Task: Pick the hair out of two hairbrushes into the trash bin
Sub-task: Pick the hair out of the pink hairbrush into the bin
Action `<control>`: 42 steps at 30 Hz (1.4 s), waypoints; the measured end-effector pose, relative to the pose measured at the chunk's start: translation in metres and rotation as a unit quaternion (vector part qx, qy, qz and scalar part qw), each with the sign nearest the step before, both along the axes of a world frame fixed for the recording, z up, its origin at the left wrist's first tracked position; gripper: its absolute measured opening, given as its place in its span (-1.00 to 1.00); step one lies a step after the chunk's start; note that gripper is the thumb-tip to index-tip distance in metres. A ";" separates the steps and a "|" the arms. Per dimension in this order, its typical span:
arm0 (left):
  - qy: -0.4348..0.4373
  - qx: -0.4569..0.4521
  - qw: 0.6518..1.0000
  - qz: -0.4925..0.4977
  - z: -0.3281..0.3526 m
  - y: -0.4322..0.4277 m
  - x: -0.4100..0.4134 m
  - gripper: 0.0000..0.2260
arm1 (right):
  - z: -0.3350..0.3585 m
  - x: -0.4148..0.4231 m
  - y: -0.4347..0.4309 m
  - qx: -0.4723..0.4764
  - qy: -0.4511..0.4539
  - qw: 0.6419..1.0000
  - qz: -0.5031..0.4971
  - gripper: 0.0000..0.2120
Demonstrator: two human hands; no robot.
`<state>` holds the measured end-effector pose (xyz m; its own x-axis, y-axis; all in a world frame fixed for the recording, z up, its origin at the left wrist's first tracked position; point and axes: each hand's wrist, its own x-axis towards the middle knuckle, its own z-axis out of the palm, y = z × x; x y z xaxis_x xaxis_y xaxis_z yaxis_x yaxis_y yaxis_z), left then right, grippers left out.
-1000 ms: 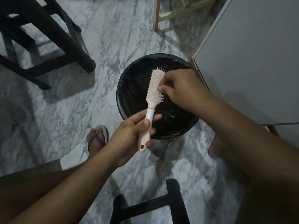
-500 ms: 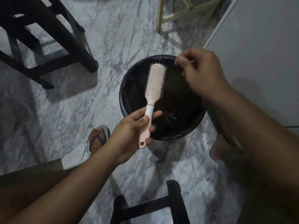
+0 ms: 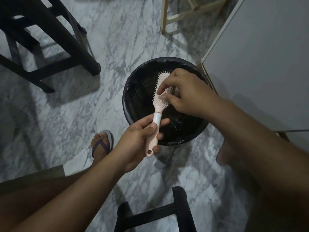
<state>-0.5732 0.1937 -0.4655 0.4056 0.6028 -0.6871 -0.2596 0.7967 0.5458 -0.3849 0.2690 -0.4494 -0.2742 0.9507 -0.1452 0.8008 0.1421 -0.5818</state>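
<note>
A pink hairbrush (image 3: 160, 91) with a white collar is held over the round black trash bin (image 3: 133, 84), which is lined with a black bag. My left hand (image 3: 138, 141) grips the brush by its handle, bristles facing up and to the right. My right hand (image 3: 185, 91) rests on the bristle side, thumb and forefinger pinched among the bristles near the lower part of the head. Any hair between the fingertips is too fine to see. Only one hairbrush is in view.
A dark wooden stool (image 3: 50, 47) stands at the left, a light wooden frame (image 3: 180, 14) at the top and a black stool (image 3: 167, 213) at the bottom. A white cabinet (image 3: 260, 56) stands right of the bin. My foot in a sandal (image 3: 102, 144) rests on the marble floor.
My right hand had lifted away to the bin's far right rim; it has come back down onto the brush bristles. The left hand kept hold of the handle.
</note>
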 end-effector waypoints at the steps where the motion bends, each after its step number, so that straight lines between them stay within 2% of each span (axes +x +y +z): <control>1: 0.004 0.006 1.000 -0.003 -0.001 -0.001 0.000 -0.67 | 0.001 -0.001 0.000 -0.004 -0.018 1.000 -0.003 -0.85; 6: 0.041 0.046 0.998 -0.015 -0.002 -0.003 -0.001 -0.67 | 0.007 -0.006 -0.001 0.019 -0.085 0.996 -0.016 -0.81; 12: 0.011 0.004 1.000 -0.001 -0.001 -0.001 0.001 -0.67 | -0.009 -0.019 -0.011 0.067 -0.088 0.994 -0.022 -0.84; 14: -0.004 -0.015 1.000 0.008 -0.001 -0.001 0.001 -0.68 | -0.016 -0.020 -0.012 0.059 -0.055 0.996 -0.040 -0.86; 16: -0.004 -0.027 1.000 0.010 -0.002 -0.002 0.001 -0.69 | -0.016 -0.017 -0.007 0.035 0.019 0.995 -0.087 -0.85; 19: 0.007 -0.023 1.000 0.002 -0.004 -0.004 -0.001 -0.68 | -0.004 -0.004 0.006 0.060 0.117 0.977 -0.168 -0.85; 23: 0.008 -0.008 1.000 0.002 -0.004 -0.002 -0.005 -0.68 | 0.005 0.018 0.018 0.096 0.138 0.958 -0.232 -0.78; 27: 0.008 -0.001 1.000 0.013 -0.003 0.001 -0.004 -0.68 | -0.005 0.018 0.009 0.007 0.048 0.986 -0.160 -0.85; 30: 0.009 -0.004 1.000 0.015 -0.003 0.002 -0.003 -0.68 | -0.011 0.010 0.001 -0.029 0.050 0.992 -0.111 -0.85; 38: 0.032 0.039 0.999 -0.015 -0.003 0.001 -0.007 -0.67 | -0.010 0.007 0.005 -0.009 0.003 0.997 -0.076 -0.86; 42: 0.007 0.022 1.000 -0.003 0.000 0.001 -0.004 -0.68 | -0.015 0.003 0.003 0.019 0.002 0.996 -0.090 -0.81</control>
<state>-0.5770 0.1942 -0.4654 0.3998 0.6298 -0.6660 -0.2462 0.7736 0.5839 -0.3815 0.2724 -0.4646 -0.0984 0.9893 -0.1074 0.8135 0.0178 -0.5813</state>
